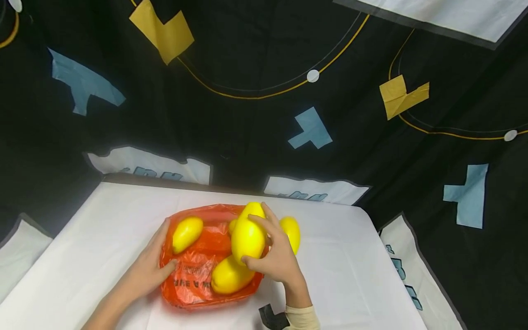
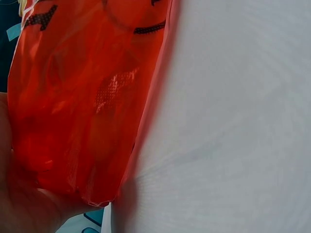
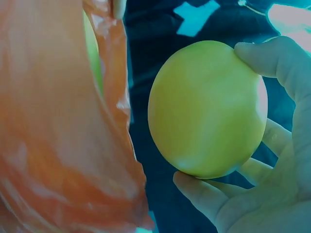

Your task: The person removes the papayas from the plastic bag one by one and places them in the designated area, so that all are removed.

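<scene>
A red plastic bag [image 1: 194, 266] with dark print stands open-mouthed on the white table. My left hand [image 1: 150, 263] grips its left side, thumb over the rim; in the left wrist view the bag's red wall [image 2: 87, 107] rises from that hand. My right hand [image 1: 274, 250] pinches a smooth yellow lemon [image 1: 247, 238] above the bag's right side, and the right wrist view shows this lemon [image 3: 206, 109] between thumb and fingers. Inside the bag lie one lemon [image 1: 187, 234] at the left and another [image 1: 231, 276] at the front right. Behind the held lemon, a further yellow piece is mostly hidden.
Another lemon [image 1: 291, 233] is beyond my right hand, outside the bag, partly covered by the fingers. A black object [image 1: 273, 317] is by my right sleeve at the near edge. The white table [image 1: 342, 275] ends at a dark patterned cloth [image 1: 247, 137] behind.
</scene>
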`<state>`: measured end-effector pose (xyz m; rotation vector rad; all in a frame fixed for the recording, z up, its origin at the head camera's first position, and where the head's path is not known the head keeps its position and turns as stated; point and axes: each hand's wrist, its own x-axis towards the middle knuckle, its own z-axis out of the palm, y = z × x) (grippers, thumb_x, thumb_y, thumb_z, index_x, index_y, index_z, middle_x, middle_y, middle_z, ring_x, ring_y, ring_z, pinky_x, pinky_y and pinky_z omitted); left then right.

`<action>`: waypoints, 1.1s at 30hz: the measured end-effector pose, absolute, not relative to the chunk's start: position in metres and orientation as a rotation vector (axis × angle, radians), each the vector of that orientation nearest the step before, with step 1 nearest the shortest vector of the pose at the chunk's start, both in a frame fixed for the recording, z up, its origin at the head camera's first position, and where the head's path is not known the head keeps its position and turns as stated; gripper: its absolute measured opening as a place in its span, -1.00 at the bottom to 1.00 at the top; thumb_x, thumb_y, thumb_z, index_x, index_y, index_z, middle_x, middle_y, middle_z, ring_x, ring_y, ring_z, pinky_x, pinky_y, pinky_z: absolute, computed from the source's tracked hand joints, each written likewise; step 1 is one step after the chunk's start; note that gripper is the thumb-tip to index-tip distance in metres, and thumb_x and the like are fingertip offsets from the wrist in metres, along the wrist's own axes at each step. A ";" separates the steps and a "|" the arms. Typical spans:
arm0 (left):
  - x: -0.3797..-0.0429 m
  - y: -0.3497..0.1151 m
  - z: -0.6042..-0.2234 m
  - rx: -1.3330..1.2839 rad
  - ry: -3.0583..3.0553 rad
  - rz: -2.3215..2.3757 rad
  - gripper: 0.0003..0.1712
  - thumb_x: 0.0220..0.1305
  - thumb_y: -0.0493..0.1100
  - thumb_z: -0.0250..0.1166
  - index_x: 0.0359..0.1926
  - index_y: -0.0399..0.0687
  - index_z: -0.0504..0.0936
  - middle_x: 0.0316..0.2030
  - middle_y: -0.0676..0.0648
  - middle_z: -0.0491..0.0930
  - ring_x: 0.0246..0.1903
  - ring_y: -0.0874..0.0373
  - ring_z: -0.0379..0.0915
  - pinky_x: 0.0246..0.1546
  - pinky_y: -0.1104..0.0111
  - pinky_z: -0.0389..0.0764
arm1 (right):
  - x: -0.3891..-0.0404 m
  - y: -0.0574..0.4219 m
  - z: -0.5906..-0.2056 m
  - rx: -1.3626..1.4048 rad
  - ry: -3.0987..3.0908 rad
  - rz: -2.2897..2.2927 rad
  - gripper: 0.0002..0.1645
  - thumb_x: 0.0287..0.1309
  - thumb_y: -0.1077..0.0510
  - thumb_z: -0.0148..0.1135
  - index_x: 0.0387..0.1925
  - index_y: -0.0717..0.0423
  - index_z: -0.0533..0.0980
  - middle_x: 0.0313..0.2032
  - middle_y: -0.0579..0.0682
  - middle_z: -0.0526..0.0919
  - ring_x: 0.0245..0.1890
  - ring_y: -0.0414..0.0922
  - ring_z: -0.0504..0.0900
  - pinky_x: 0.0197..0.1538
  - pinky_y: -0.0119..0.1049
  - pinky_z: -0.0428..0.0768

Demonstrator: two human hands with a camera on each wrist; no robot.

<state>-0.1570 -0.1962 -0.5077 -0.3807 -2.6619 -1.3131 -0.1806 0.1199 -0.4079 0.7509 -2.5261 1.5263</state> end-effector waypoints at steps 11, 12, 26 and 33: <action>-0.155 -0.198 -0.504 -0.376 -2.652 -1.328 0.25 0.13 -0.33 0.33 0.55 0.20 -0.37 0.52 -0.20 -0.25 0.44 -0.28 -0.21 0.37 -0.17 -0.08 | -0.194 0.150 -0.415 0.707 -2.485 1.553 -0.09 -0.33 0.09 0.52 0.23 -0.29 0.47 0.48 -0.22 0.05 0.32 -0.07 0.24 0.07 0.11 0.55; -0.155 -0.199 -0.504 -0.377 -2.651 -1.335 0.24 0.13 -0.33 0.32 0.55 0.20 -0.37 0.52 -0.19 -0.26 0.44 -0.28 -0.22 0.37 -0.17 -0.08 | -0.194 0.153 -0.414 0.701 -2.485 1.547 -0.08 -0.33 0.09 0.52 0.23 -0.29 0.47 0.48 -0.21 0.05 0.31 -0.06 0.26 0.07 0.09 0.56; -0.157 -0.196 -0.502 -0.379 -2.659 -1.336 0.24 0.13 -0.34 0.31 0.55 0.19 -0.38 0.53 -0.12 -0.29 0.45 -0.25 -0.23 0.35 -0.22 -0.04 | -0.196 0.194 -0.405 0.529 -2.484 1.532 -0.08 -0.31 0.26 0.57 0.24 -0.04 0.48 0.47 0.00 0.07 0.30 0.08 0.28 0.07 0.15 0.55; -0.155 -0.195 -0.500 -0.362 -2.672 -1.334 0.23 0.14 -0.33 0.30 0.55 0.18 -0.38 0.53 -0.15 -0.27 0.45 -0.25 -0.22 0.33 -0.24 -0.01 | -0.188 0.205 -0.392 0.442 -2.480 1.547 -0.12 -0.29 0.33 0.50 0.23 0.18 0.46 0.46 0.14 0.06 0.30 0.16 0.28 0.09 0.18 0.52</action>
